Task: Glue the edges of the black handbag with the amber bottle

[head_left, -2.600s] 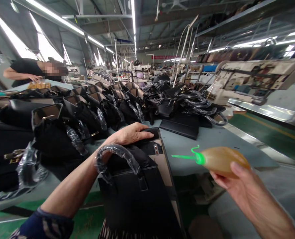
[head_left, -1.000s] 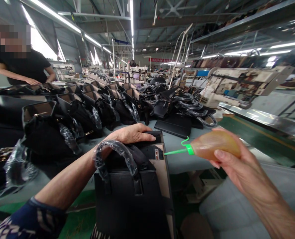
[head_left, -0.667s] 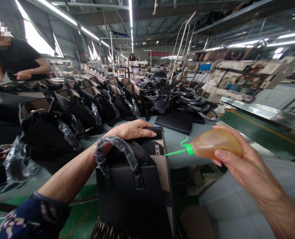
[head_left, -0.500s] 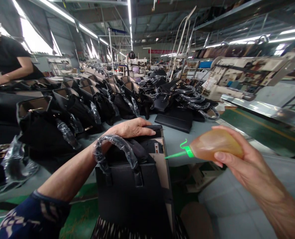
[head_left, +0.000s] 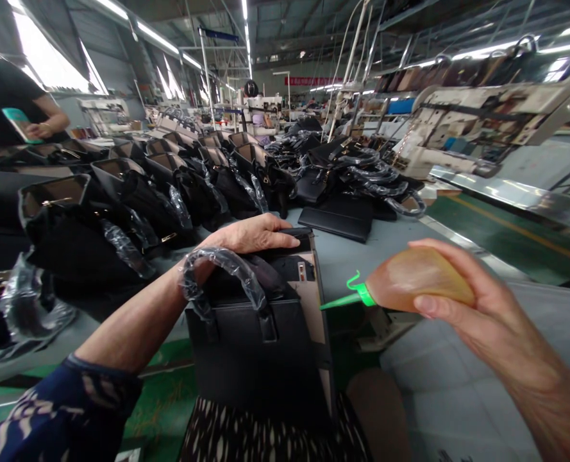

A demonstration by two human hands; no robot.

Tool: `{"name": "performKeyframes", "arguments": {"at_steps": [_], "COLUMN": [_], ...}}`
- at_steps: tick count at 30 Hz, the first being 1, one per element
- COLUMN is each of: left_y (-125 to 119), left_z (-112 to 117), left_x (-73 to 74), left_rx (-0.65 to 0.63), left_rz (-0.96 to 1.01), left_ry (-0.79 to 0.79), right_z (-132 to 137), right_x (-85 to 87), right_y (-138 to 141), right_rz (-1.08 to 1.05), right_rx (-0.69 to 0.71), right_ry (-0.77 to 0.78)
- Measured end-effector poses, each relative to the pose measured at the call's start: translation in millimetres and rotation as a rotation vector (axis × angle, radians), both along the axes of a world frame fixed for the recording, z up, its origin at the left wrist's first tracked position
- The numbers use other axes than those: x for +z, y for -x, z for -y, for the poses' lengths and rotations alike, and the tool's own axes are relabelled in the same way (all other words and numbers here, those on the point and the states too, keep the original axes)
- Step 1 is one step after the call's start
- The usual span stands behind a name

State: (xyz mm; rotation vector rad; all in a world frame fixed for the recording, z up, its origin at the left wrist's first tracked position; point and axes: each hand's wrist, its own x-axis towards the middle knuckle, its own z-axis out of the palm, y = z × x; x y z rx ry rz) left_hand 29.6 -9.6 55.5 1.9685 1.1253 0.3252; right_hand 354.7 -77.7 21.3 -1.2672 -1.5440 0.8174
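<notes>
Nearest, at 6 o'clock: black handbag (head_left: 251,359) upright on the lap, top leaning against the tabletop (head_left: 361,256) edge. Pinned from above by left hand (head_left: 251,236), fingers (head_left: 275,240) flat and together on the top rim, gripping nothing, wrist under the plastic-wrapped handle (head_left: 222,266). At 3 o'clock of the bag: right hand (head_left: 462,301), fingers closed round an amber squeeze bottle (head_left: 419,287). Green nozzle (head_left: 342,300) aimed toward 9 o'clock at the tan side panel (head_left: 316,308), tip just beside it; contact impossible to tell.

Looks like the applying step, with the nozzle lined up on the bag's side edge. Next move, as a judgement: calls for a steady bag, a light squeeze, and the tip kept on the edge and off the small metal fitting (head_left: 302,271) near the top. Nothing between nozzle and panel.

Further out:
- 12 o'clock: flat black panel (head_left: 342,223) on the tabletop, well apart from the nozzle.
- 10 to 11 o'clock: rows of open black bags (head_left: 135,199), handles in plastic, crowding the left forearm side.
- 1 o'clock: pale sewing machine (head_left: 462,128).
- Far 10 o'clock: another person's arm (head_left: 49,122), away from the work.
</notes>
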Motion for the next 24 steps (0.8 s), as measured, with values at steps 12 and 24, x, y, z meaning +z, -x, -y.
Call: {"name": "performKeyframes", "arguments": {"at_steps": [12, 24], "left_y": [-2, -3], "left_z": [1, 0], "left_x": [1.3, 0.0], "left_rx": [0.007, 0.025], "left_rz": [0.007, 0.025], "left_ry": [0.04, 0.041], "right_z": [4, 10], "right_x": [-7.5, -17.3], "right_y": [-7, -14], "right_rz": [0.28, 0.295], "right_rx": [0.097, 0.123], "right_ry": [-0.172, -0.119]}}
